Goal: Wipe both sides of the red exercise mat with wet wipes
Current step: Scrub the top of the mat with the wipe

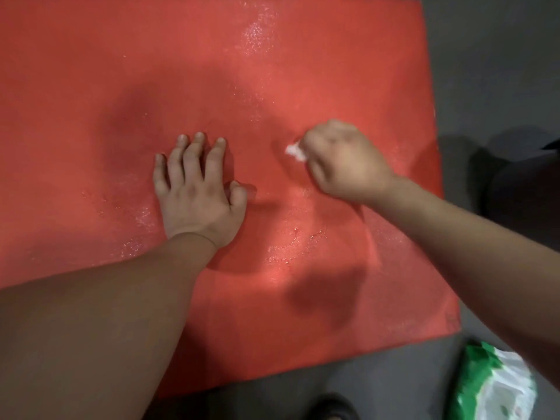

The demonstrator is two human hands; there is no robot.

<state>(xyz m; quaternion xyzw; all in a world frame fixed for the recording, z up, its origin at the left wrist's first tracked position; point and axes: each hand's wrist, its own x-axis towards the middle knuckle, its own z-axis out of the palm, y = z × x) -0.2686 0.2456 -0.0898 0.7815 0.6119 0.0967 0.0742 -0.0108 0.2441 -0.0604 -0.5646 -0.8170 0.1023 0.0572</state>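
The red exercise mat (pixel 212 71) lies flat on the floor and fills most of the view; wet streaks glisten on it near the top centre and below the hands. My left hand (pixel 197 189) presses palm-down on the mat's middle with its fingers spread. To its right, my right hand (pixel 345 162) is curled into a fist around a bunched white wet wipe (pixel 295 151), which pokes out at the fist's left side and touches the mat.
A green and white wet-wipe pack (pixel 497 386) lies on the grey floor (pixel 485 56) off the mat's near right corner. A dark shoe tip (pixel 333 407) shows at the bottom edge. A dark shape (pixel 524 177) sits right of the mat.
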